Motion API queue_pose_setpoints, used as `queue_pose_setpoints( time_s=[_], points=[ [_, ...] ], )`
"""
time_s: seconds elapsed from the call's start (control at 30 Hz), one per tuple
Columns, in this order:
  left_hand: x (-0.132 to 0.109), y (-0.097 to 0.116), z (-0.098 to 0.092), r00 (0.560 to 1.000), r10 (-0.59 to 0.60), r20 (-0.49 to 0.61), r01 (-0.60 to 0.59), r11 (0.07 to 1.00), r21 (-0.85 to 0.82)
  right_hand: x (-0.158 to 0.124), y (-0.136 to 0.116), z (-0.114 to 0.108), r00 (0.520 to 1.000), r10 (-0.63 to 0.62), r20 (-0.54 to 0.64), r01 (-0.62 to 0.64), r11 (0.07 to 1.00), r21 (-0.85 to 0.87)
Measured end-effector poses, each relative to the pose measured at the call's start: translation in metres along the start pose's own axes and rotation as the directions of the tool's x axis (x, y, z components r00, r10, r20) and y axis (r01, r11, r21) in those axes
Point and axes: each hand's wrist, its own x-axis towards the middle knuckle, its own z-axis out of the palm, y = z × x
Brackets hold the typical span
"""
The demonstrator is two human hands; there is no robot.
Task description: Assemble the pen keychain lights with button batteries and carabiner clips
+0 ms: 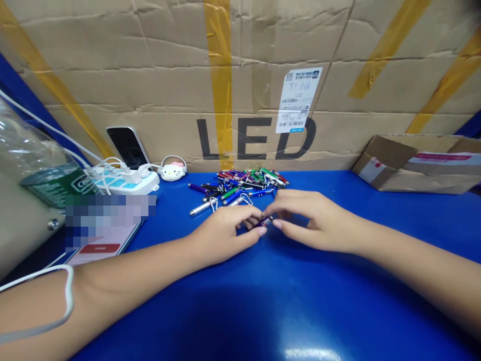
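Note:
Between my hands is a small dark purple keychain penlight (267,221) with a pale label on its side. My left hand (229,231) is closed round it, thumb below and fingers curled over it, so much of its body is hidden. My right hand (315,220) comes in from the other side, with thumb and forefinger pinched at the penlight's right end. Just beyond both hands lies a loose pile of metal keychain penlights (240,188) in purple, green, blue, red, black and silver, some with wire clips. A silver penlight (202,206) lies at the pile's near left edge.
A large cardboard box (169,75) marked LED stands behind the blue table (240,311). At right is a small open carton (432,173). On the left are a power strip (139,186), a propped phone (128,148), a white cat-shaped item (173,171), another phone (101,248) and a white cable (69,296).

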Motion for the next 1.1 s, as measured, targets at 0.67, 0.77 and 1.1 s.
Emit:
queue_pose_setpoints(
  time_s=[0.67, 0.77, 1.1],
  points=[
    [0.003, -0.003, 0.0, 0.978, -0.206, -0.028, 0.204, 0.977, -0.062, -0.003, 0.01, -0.009, 0.967, 0.093, -0.236, -0.14, 0.972, -0.191],
    [0.003, -0.004, 0.0, 0.976, -0.218, -0.022, 0.217, 0.975, -0.049, -0.004, 0.022, -0.024, 0.927, 0.352, -0.132, -0.376, 0.878, -0.297],
    [0.003, -0.002, -0.001, 0.977, -0.213, -0.01, 0.213, 0.976, -0.041, -0.012, 0.045, -0.022, 0.7, 0.701, 0.137, -0.425, 0.563, -0.709]
  ],
)
